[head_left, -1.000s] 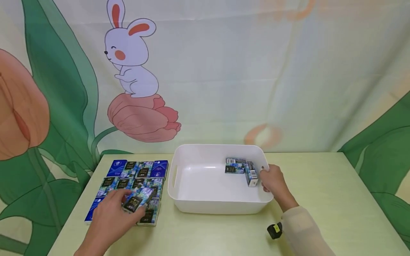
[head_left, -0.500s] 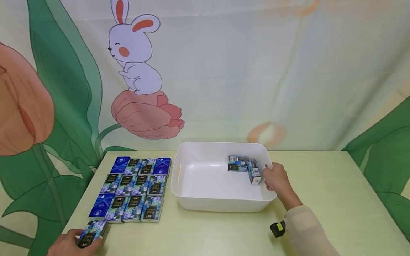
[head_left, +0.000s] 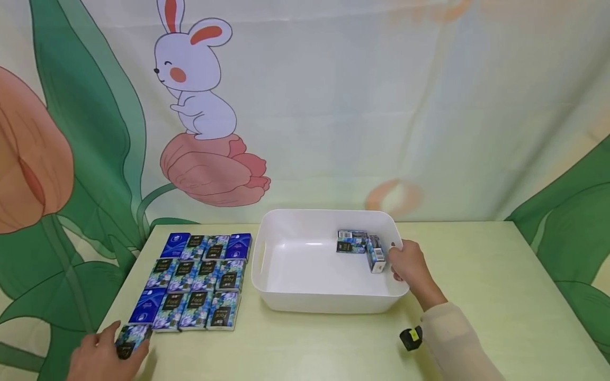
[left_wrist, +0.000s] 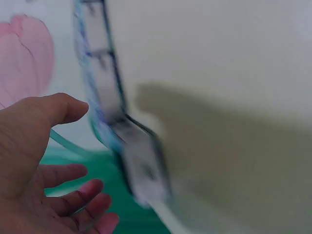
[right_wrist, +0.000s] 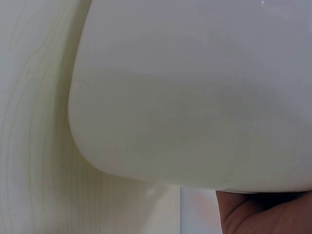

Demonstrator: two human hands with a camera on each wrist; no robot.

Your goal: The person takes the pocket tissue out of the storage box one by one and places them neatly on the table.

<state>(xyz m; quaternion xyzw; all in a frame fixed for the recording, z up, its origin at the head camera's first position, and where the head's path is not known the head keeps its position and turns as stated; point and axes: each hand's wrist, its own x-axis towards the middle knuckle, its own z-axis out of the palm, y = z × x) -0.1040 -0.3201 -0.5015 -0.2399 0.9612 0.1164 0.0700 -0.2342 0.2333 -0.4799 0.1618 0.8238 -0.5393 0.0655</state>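
My left hand (head_left: pixel 101 355) is at the table's front left, beside a blue floral tissue pack (head_left: pixel 133 337). In the left wrist view its thumb and fingers (left_wrist: pixel 73 202) are spread, with a gap to the blurred packs (left_wrist: pixel 141 161). That pack lies just in front of rows of tissue packs laid flat, mostly floral (head_left: pixel 195 309), some plain blue (head_left: pixel 147 306). With my right hand (head_left: pixel 409 263) I grip the right end of a white plastic bin (head_left: pixel 329 304). Inside the bin, one floral pack (head_left: pixel 351 242) lies near the back right and another (head_left: pixel 376 255) stands beside it.
A black object with a yellow patch (head_left: pixel 411 338) sits near my right sleeve (head_left: pixel 452 336). Behind the light green table (head_left: pixel 481 275) hangs a curtain (head_left: pixel 329 106) printed with a rabbit and tulips.
My left hand has carried a tissue pack from above the rows to the front left, set it against the front row, and let go. My right hand keeps its grip on the bin.
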